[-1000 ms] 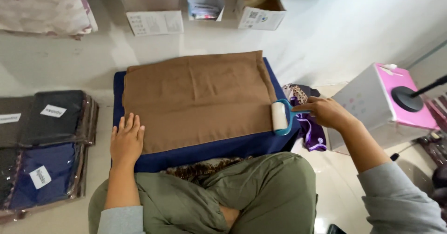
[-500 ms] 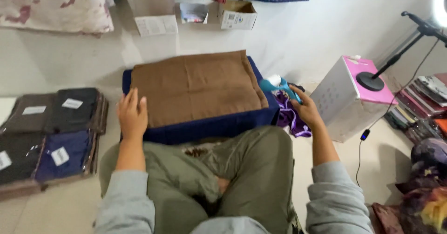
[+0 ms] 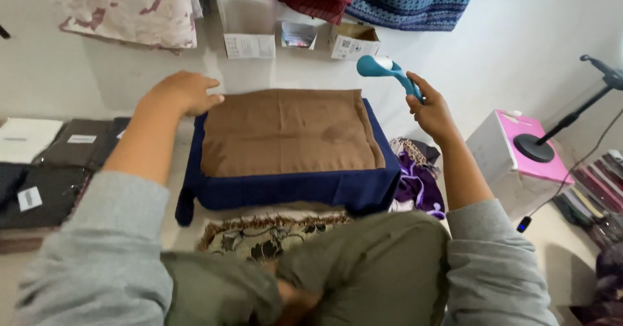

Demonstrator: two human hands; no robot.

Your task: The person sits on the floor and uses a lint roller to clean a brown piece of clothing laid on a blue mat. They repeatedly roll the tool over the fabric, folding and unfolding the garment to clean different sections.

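The brown cloth (image 3: 289, 131) lay folded flat on a low table draped in navy fabric (image 3: 292, 188), straight in front of the seated person and just beyond their olive-trousered knees. In the head view, the only one there was, the left hand (image 3: 182, 92) rested on the cloth's far left corner, fingers curled down and pressing on it, clasping nothing. The right hand (image 3: 429, 110) was raised off to the right of the table, fingers wrapped firmly round the teal handle of a lint roller (image 3: 388, 70), whose white roll pointed away and hung clear of the cloth. A crumpled purple garment (image 3: 418, 173) lay on the floor just beside the table's right edge, a pink-topped white box (image 3: 516, 160) stood further right, dark packaged cloths (image 3: 48, 170) were stacked at the left, and small cardboard boxes (image 3: 295, 37) lined the wall behind. To roll well, I judged, the left hand should pin that corner taut while the roller came down flat and ran in straight overlapping strokes away from the pinned side, so the fabric would not bunch or slide on the navy cover
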